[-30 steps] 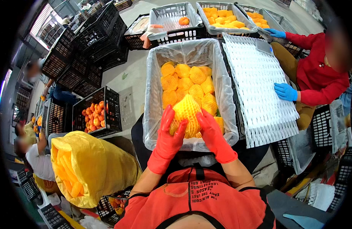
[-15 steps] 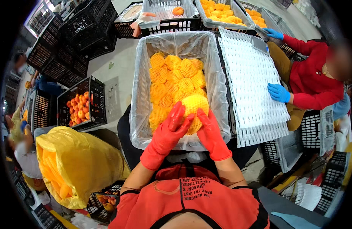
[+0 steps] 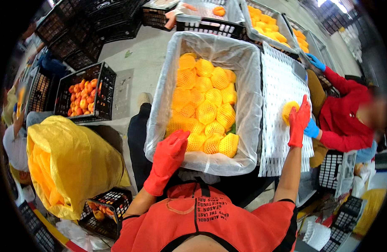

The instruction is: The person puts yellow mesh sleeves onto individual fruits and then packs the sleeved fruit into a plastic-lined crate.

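My right hand [image 3: 299, 122], in a red rubber glove, grips a round fruit in a yellow foam net [image 3: 289, 111] over the white foam net sheet [image 3: 281, 149] to the right. My left hand [image 3: 167, 154], gloved the same, is at the near left side of a crate with a clear plastic liner [image 3: 249, 113]. Its fingers are curled together; whatever they may hold is hidden. Many fruits in yellow foam nets [image 3: 207, 111] fill the crate's bottom, and a green leaf shows among them at the right.
A person in red sits at the right, one blue-gloved hand [image 3: 312, 128] close beside my right hand. A black crate of orange-red fruit [image 3: 104, 94] and a yellow sack of foam nets [image 3: 88, 155] stand left. More lined crates [image 3: 210, 26] line the far side.
My right hand has moved from above the crate to the foam sheet, carrying the netted fruit. My left hand has drawn back toward the near left rim. The view has shifted.
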Motion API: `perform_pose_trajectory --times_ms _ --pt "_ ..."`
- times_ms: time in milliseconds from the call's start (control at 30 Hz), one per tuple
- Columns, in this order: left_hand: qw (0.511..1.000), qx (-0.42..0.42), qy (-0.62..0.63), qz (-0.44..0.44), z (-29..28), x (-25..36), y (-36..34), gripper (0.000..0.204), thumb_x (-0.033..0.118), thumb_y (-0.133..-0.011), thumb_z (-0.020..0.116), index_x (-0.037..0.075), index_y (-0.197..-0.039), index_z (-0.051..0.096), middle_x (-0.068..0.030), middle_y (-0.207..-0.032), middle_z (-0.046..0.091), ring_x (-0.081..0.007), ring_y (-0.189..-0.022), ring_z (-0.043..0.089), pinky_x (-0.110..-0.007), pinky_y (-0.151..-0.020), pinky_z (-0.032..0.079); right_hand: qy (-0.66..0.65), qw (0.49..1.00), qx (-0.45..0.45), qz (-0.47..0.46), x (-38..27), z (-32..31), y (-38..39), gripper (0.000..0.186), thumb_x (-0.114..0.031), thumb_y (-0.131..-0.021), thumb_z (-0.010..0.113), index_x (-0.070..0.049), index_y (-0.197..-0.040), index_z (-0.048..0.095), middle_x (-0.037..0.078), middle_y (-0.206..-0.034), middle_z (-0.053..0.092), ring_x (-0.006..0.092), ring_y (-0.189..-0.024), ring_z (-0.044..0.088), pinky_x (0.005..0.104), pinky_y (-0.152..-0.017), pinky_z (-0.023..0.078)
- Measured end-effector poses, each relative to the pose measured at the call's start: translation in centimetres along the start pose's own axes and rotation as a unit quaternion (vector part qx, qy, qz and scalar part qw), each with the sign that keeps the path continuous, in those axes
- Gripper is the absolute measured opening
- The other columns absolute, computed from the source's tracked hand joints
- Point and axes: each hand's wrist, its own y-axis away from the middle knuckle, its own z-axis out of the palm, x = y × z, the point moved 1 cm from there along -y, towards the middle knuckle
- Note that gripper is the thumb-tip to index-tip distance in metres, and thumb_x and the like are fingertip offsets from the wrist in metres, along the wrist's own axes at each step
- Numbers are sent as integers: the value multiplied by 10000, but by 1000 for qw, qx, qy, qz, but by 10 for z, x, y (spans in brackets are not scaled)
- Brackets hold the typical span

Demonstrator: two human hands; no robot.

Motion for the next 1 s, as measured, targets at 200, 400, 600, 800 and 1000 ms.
perform_pose_trajectory --times_ms 200,400,600,800,1000 --pt "998 -50 -9 -42 -5 -2 3 265 119 -893 619 65 -1152 620 -145 -959 652 -361 -807 644 -448 -661 523 -335 900 -216 -177 -259 3 -7 465 -213 -911 617 -79 -1349 541 181 -1290 596 348 -1243 525 424 -1040 418" --pt "997 -57 -49 5 -4 1 1 303 134 -900 538 54 -1175 638 -138 -931 645 -313 -855 657 -413 -694 534 -228 795 -158 -540 -368 124 47 534 -113 -794 617 -62 -1317 522 218 -1268 583 383 -1188 542 464 -938 483" --pt "995 -36 -78 48 -2 -4 17 346 132 -863 552 7 -1182 599 -129 -854 605 -299 -818 642 -415 -641 530 -114 769 -322 -541 -394 117 27 449 -52 -759 610 -40 -1207 584 201 -1076 653 374 -940 644 453 -785 531" --pt "982 -166 -87 -19 1 -8 15 361 152 -881 508 23 -1214 559 -141 -894 614 -329 -851 648 -437 -652 535 -138 735 -295 -595 -391 100 21 631 -92 -665 657 -44 -1287 558 217 -1127 613 388 -1068 591 468 -860 497" --pt "986 -158 -59 2 -27 11 1 311 156 -886 507 44 -1171 565 -149 -893 620 -340 -822 648 -446 -636 525 -175 689 -411 -571 -360 134 12 685 -223 -664 775 -56 -1288 546 192 -1196 615 374 -1092 588 453 -890 493"
